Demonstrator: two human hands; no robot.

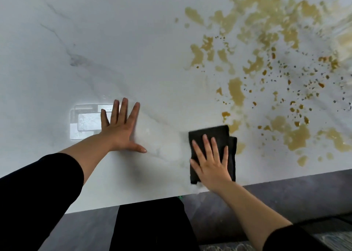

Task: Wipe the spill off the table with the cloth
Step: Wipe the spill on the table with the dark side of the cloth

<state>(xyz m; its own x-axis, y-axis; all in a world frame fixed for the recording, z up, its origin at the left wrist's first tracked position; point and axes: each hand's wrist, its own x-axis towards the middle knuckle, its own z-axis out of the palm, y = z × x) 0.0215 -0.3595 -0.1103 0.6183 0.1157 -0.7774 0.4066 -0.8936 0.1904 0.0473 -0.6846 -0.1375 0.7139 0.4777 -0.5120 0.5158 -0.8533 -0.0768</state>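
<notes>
Right hand point(211, 161), fingers spread flat, is pressing the folded dark cloth point(213, 136) onto the marble table point(133, 41) at the brown spill's point(266, 60) near-left edge, while left hand point(122, 129) is bracing open-palmed left of it for leverage.

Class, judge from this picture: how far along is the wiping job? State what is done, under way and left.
Done: little shows; the table is stain-free on the left. Under way: the right hand presses the dark cloth flat at the near edge of the spill, the left hand braced flat. Left: almost all the yellow-brown blotches and droplets.
</notes>
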